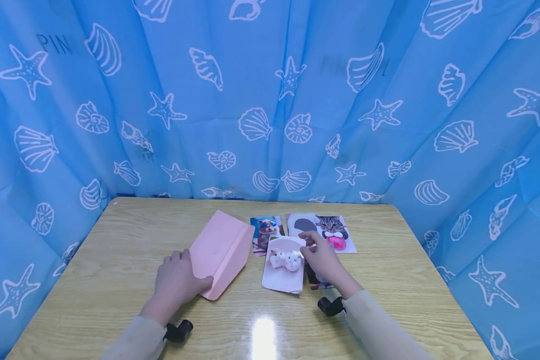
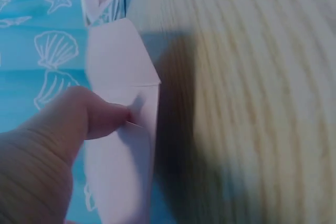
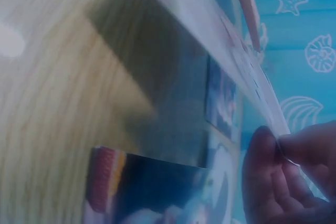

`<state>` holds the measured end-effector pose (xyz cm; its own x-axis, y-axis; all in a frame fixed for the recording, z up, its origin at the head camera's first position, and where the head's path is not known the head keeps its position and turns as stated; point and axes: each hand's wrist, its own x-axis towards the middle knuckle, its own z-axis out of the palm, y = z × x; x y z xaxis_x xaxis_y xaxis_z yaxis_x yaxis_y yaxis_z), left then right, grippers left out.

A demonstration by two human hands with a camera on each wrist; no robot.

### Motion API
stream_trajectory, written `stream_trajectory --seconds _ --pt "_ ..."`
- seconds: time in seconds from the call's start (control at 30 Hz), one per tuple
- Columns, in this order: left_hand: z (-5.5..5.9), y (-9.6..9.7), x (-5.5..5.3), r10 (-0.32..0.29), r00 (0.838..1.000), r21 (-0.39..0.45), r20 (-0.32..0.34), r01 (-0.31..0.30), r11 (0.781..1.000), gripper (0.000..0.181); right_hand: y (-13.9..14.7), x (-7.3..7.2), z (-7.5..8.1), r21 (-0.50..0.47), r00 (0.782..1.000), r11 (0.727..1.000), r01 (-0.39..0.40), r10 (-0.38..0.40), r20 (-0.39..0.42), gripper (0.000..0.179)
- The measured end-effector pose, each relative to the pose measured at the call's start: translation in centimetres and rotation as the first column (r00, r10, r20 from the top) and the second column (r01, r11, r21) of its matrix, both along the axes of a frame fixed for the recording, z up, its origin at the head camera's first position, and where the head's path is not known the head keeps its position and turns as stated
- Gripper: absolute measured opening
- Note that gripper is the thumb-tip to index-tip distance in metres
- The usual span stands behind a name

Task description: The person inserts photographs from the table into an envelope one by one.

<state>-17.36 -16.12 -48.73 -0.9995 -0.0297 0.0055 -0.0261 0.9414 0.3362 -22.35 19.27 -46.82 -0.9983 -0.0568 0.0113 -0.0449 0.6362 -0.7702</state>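
Observation:
My left hand (image 1: 175, 282) grips the near end of a pink envelope (image 1: 218, 242), which is tilted above the table with its flap side turned to the right. In the left wrist view, the thumb (image 2: 107, 116) presses at the envelope's opening (image 2: 136, 124). My right hand (image 1: 326, 260) pinches the upper right edge of a photo card (image 1: 281, 277) showing white, dotted round shapes in a bowl. Seen from the right wrist, that card (image 3: 210, 30) slants up off the table, held between thumb and fingers. What the envelope contains is hidden.
Behind the held card lie other photo cards: a hamster in sunglasses (image 1: 267, 226), a grey-and-white one (image 1: 297, 220) and a cat with a pink ball (image 1: 337, 232). A dark card (image 1: 316, 282) is partly under my right hand. A blue shell-patterned curtain (image 1: 270, 100) surrounds the wooden table (image 1: 117, 260).

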Motion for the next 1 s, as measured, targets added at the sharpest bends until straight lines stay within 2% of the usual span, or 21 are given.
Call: stream_trajectory --seconds 0.2,0.5,0.7,0.8,1.0 --pt "-0.1 0.3 0.2 -0.023 0.999 0.091 -0.048 0.028 0.996 0.099 0.4 -0.2 1.0 -0.12 0.998 0.991 0.06 -0.062 -0.005 0.034" --pt "0.0 0.6 0.4 -0.03 0.997 0.099 -0.078 0.038 0.994 0.099 0.9 -0.6 2.5 -0.291 0.979 0.95 0.111 -0.154 -0.13 0.038" --pt "0.1 1.1 0.7 -0.032 0.996 0.082 -0.084 0.039 0.996 0.1 0.9 -0.7 3.0 -0.345 0.96 0.927 0.148 -0.219 -0.175 0.037" --pt "0.3 1.4 1.0 -0.044 0.993 0.072 -0.106 0.052 0.996 0.101 0.7 -0.5 3.2 -0.361 0.961 0.92 0.152 -0.223 -0.165 0.037" --pt "0.4 1.9 1.1 -0.051 0.989 0.067 -0.137 0.061 0.996 0.1 0.2 -0.3 3.2 -0.355 0.963 0.924 0.142 -0.211 -0.166 0.036"
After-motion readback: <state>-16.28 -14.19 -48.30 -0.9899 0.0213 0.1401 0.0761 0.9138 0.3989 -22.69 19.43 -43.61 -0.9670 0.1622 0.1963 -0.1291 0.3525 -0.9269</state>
